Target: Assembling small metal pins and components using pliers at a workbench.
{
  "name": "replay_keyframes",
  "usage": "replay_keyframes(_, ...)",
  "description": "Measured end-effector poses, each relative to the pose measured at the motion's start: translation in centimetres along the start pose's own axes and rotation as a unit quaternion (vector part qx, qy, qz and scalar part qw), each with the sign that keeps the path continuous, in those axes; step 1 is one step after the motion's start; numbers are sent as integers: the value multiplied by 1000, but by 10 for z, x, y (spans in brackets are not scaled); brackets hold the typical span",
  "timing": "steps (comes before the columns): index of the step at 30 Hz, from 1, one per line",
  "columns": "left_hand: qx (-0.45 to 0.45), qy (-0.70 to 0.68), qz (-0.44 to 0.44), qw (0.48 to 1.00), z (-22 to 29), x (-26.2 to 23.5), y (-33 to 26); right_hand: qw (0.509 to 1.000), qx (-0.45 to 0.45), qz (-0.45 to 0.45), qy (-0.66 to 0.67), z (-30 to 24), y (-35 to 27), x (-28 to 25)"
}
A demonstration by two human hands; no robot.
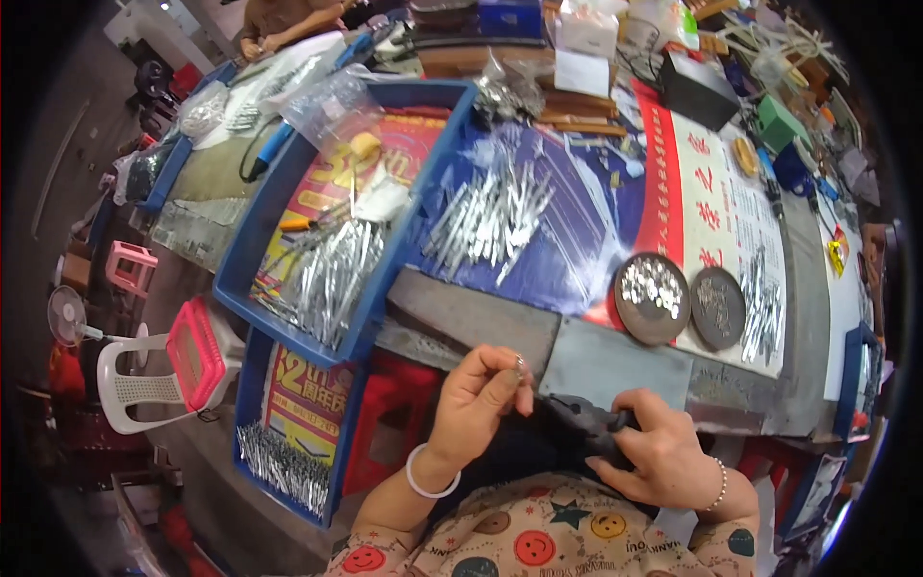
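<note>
My left hand (478,396) is raised in front of the table edge, its fingertips pinched on a small silvery metal piece (520,364). My right hand (658,454) is lower and to the right, closed around a dark grey tool (586,421) that points toward the left hand. Straight ahead on the blue table cover lies a heap of silvery metal parts (488,217). To the right stand two round dark dishes: one (652,298) with shiny small pieces, one (717,308) with darker bits.
A blue tray (252,252) at left holds more metal parts and orange-handled pliers (297,224). A lower blue tray (252,385) holds several parts too. A pink basket (195,354) sits on a white plastic chair. Another person's hands (261,44) work at the far end. Boxes and tools crowd the back right.
</note>
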State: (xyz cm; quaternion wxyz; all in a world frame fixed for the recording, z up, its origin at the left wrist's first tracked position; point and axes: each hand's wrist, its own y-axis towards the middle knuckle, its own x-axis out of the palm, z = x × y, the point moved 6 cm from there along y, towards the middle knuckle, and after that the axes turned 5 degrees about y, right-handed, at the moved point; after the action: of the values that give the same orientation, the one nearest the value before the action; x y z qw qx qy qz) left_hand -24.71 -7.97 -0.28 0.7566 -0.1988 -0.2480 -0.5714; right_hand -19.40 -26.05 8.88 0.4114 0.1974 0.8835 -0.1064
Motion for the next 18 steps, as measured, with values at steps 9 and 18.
replay_keyframes(9,-128,-14,41,991,-18,-7,-40,998,-50,-44,-3,2,-12,27)
replay_keyframes(18,-167,18,57,984,-28,6,-50,998,-23,-59,-32,14,-22,36)
